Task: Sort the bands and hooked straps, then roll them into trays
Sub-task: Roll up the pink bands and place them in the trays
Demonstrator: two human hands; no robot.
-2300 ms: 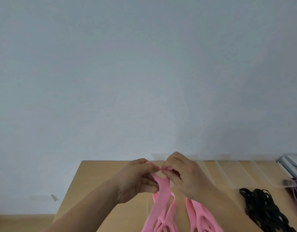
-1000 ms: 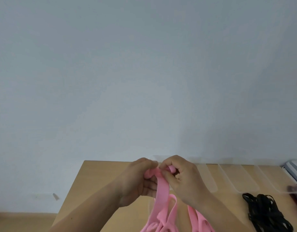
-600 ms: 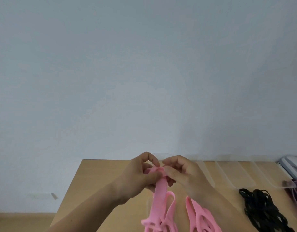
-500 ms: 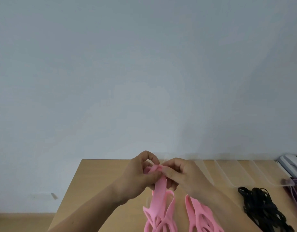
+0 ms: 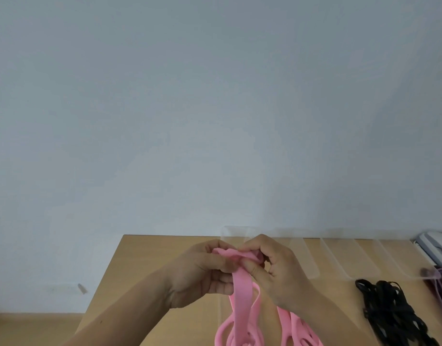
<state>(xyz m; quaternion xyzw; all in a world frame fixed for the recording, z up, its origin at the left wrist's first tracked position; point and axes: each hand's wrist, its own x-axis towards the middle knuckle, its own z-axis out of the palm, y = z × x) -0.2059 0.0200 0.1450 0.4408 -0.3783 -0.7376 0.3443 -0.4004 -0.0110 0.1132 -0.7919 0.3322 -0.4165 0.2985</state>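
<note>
The pink band (image 5: 241, 293) hangs above the wooden table (image 5: 150, 248), its top end pinched closed between the left hand (image 5: 202, 273) and right hand (image 5: 277, 270); a loosened pinch could let the springy roll unwind

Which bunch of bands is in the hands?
The pink bands: both hands pinch their top end. The black bands lie untouched on the table.
</note>
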